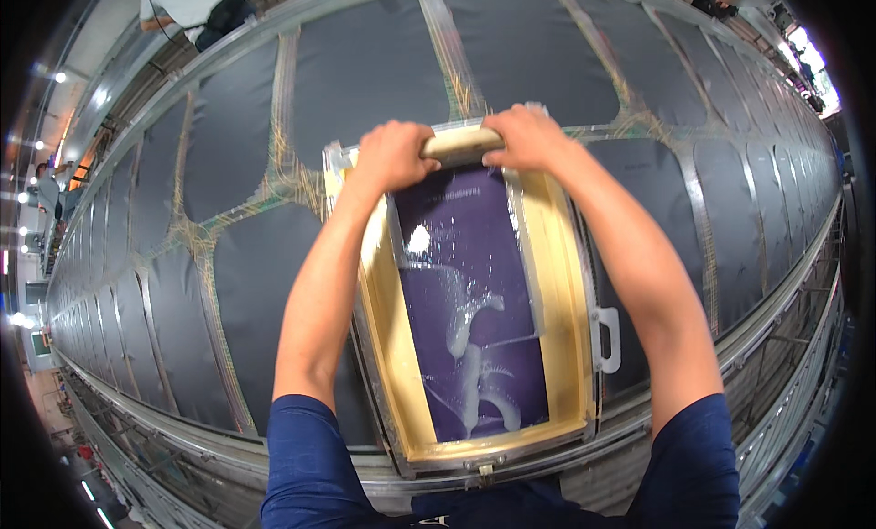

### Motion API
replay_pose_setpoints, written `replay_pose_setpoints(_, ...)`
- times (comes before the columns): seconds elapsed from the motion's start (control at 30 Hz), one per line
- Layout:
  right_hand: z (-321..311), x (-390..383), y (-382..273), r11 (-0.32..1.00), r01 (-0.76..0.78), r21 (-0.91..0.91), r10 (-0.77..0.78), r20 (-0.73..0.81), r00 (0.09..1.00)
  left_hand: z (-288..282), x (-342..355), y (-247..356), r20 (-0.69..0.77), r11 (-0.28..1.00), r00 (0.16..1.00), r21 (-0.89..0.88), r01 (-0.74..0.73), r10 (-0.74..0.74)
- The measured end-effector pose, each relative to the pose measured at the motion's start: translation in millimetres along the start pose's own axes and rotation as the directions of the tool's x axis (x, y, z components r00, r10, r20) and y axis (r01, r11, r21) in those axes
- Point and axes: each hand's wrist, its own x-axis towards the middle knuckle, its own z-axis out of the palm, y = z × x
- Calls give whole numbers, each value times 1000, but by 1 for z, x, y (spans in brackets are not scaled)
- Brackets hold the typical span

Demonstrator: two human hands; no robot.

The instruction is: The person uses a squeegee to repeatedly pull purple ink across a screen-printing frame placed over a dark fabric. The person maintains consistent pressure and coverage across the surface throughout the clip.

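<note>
A screen-printing frame (568,365) lies before me on the long table, with yellow borders around a dark purple mesh (461,301). Both my hands grip a cream-coloured squeegee (464,144) at the frame's far end. My left hand (394,155) wraps round its left end, and my right hand (527,138) closes over the right end. Glossy, whitish ink (470,383) is smeared in streaks and curls over the near half of the mesh. Whatever lies beneath the screen is hidden.
Dark grey fabric panels (365,73) cover the long table in rows, with coloured lines in the gaps. A white handle (606,340) sticks out from the frame's right side. Metal rails (173,424) run along the near edge. Another person (196,4) stands across the table, far left.
</note>
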Motion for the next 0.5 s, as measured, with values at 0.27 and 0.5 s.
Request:
replay_pose_setpoints(0.27,9,16,0,990,-3,143,-10,92,996,17,-8,-17,-24,996,998,51,67,-66)
replay_pose_setpoints(0.5,48,-52,-10,976,212,49,-208,-69,976,44,-81,19,-58,997,998,70,21,-17)
